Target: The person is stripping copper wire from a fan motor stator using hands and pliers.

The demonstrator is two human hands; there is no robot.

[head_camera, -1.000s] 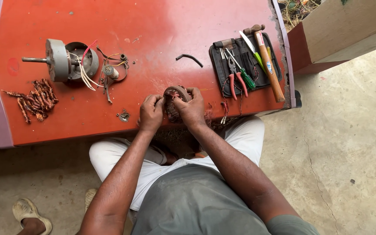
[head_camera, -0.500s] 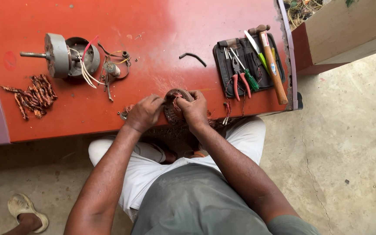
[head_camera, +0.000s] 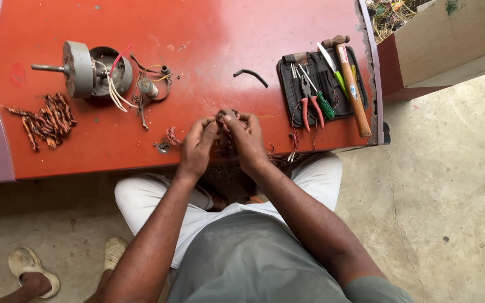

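Head view: both hands, left (head_camera: 196, 148) and right (head_camera: 246, 137), pinch a small dark coil (head_camera: 224, 116) between the fingertips at the near edge of the red worktop (head_camera: 209, 33); motor (head_camera: 88, 68) far left, tool pouch (head_camera: 321, 84) right.
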